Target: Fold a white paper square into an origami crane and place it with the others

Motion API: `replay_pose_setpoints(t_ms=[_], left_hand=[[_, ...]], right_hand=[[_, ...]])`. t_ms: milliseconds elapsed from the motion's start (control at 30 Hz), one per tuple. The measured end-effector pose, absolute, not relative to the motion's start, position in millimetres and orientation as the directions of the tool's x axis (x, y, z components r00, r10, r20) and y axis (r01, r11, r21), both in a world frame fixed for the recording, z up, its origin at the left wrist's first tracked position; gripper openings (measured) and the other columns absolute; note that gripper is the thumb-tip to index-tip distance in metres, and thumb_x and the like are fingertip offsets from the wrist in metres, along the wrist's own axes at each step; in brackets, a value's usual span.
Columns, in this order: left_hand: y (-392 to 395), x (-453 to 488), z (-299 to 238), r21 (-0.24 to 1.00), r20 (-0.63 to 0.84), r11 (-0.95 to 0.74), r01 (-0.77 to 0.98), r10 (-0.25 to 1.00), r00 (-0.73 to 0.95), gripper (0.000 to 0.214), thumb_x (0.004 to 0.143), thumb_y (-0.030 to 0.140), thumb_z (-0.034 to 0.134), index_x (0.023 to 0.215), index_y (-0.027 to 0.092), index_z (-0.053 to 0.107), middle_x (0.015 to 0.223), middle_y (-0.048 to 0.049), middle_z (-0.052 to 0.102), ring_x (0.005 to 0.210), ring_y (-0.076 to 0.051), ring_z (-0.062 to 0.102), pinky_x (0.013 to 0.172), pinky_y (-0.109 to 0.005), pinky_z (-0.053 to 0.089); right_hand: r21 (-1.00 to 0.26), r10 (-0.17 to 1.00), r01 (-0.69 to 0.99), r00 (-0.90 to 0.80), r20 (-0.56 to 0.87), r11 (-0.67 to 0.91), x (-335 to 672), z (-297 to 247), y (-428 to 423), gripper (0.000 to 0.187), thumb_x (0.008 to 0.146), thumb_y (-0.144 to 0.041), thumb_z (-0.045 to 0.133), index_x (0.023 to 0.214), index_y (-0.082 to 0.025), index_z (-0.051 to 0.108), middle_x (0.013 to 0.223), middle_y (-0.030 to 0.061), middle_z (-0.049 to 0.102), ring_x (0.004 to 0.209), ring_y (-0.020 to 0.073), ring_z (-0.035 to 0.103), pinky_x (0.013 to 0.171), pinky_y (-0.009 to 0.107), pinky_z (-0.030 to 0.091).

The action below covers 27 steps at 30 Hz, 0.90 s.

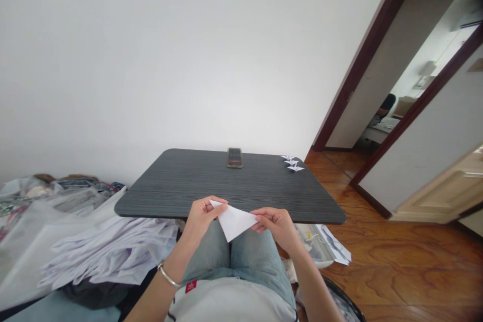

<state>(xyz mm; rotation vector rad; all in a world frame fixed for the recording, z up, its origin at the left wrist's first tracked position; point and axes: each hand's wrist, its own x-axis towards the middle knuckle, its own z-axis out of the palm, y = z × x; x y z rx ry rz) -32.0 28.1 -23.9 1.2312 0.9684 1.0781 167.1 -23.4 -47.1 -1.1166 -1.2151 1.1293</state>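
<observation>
A white sheet of paper folded into a triangle [235, 223] is held over my lap, just in front of the table's near edge. My left hand [206, 215] pinches its upper left corner between thumb and fingers. At the right corner, my right hand [273, 222] has its thumb and fingertips closed on the paper. The triangle's lower point hangs down toward my knees. At the far right of the dark table [196, 181] stand several small folded paper cranes [293, 163] in a row.
A phone [234, 158] lies near the table's back edge, against the white wall. Heaped white cloth [113, 249] and bags are on the left. Below the table's right side sits a tray with papers [326, 244]. A doorway opens at the right.
</observation>
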Motion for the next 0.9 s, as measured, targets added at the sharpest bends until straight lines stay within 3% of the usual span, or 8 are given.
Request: replay_pose_setpoints(t_ms=[200, 300, 367, 467, 600, 733, 900], left_hand=[[31, -32, -24, 0.984, 0.003, 0.041, -0.175, 0.969, 0.245, 0.041, 0.059, 0.034, 0.075, 0.091, 0.012, 0.060, 0.071, -0.0049, 0.071, 0.065, -0.016, 0.064, 0.059, -0.024, 0.047], [28, -24, -26, 0.965, 0.007, 0.066, -0.254, 0.961, 0.276, 0.059, 0.055, 0.027, 0.079, 0.105, 0.015, 0.051, 0.083, -0.0055, 0.071, 0.075, -0.018, 0.066, 0.067, -0.026, 0.050], [26, -19, -28, 0.958, -0.016, 0.102, -0.269, 0.952, 0.306, 0.065, 0.049, 0.025, 0.082, 0.104, 0.016, 0.048, 0.083, -0.0051, 0.071, 0.074, -0.019, 0.066, 0.062, -0.026, 0.051], [24, -15, -30, 0.959, -0.022, 0.091, -0.270, 0.969, 0.247, 0.059, 0.055, 0.032, 0.078, 0.102, 0.017, 0.047, 0.083, -0.0040, 0.070, 0.069, -0.018, 0.065, 0.055, -0.025, 0.049], [26, -19, -29, 0.969, 0.032, 0.026, -0.247, 0.973, 0.229, 0.043, 0.063, 0.037, 0.072, 0.093, 0.015, 0.052, 0.072, -0.0010, 0.067, 0.059, -0.014, 0.060, 0.051, -0.021, 0.045], [26, -22, -27, 0.989, 0.072, -0.028, -0.146, 0.949, 0.307, 0.037, 0.067, 0.038, 0.068, 0.091, 0.011, 0.060, 0.068, -0.0009, 0.063, 0.054, -0.010, 0.051, 0.045, -0.018, 0.035], [22, -20, -25, 0.998, 0.052, -0.056, -0.007, 0.867, 0.496, 0.050, 0.070, 0.040, 0.064, 0.109, 0.009, 0.063, 0.071, -0.0027, 0.062, 0.053, -0.009, 0.043, 0.045, -0.019, 0.029]], right_hand=[[-0.992, 0.992, -0.014, 0.004, 0.129, 0.129, 170, -49, -24, 0.030, 0.071, -0.042, 0.068, 0.085, -0.016, 0.071, 0.063, 0.0047, 0.072, 0.059, 0.0181, 0.069, 0.053, 0.027, 0.054], [-0.986, 0.982, -0.028, 0.103, 0.159, 0.162, 163, -50, -23, 0.030, 0.072, -0.043, 0.067, 0.085, -0.016, 0.068, 0.062, 0.0048, 0.072, 0.059, 0.0184, 0.069, 0.053, 0.027, 0.054], [-0.981, 0.966, -0.051, 0.191, 0.176, 0.189, 158, -51, -23, 0.031, 0.072, -0.045, 0.067, 0.084, -0.017, 0.064, 0.061, 0.0044, 0.072, 0.059, 0.0195, 0.069, 0.054, 0.028, 0.054], [-0.976, 0.960, -0.062, 0.203, 0.192, 0.208, 151, -51, -24, 0.030, 0.069, -0.045, 0.070, 0.077, -0.019, 0.055, 0.058, 0.0034, 0.071, 0.058, 0.0203, 0.069, 0.053, 0.028, 0.053], [-0.983, 0.980, -0.013, 0.074, 0.183, 0.185, 149, -49, -26, 0.028, 0.069, -0.039, 0.071, 0.075, -0.020, 0.053, 0.062, 0.0031, 0.071, 0.058, 0.0186, 0.067, 0.054, 0.027, 0.050], [-0.983, 0.982, -0.001, 0.052, 0.182, 0.183, 152, -49, -23, 0.025, 0.073, -0.041, 0.066, 0.074, -0.018, 0.059, 0.054, -0.0016, 0.064, 0.043, 0.0096, 0.054, 0.044, 0.020, 0.042], [-0.988, 0.989, -0.030, 0.017, 0.149, 0.150, 152, -52, -21, 0.026, 0.075, -0.042, 0.063, 0.073, -0.016, 0.060, 0.047, -0.0047, 0.056, 0.033, 0.0041, 0.037, 0.033, 0.016, 0.027]])
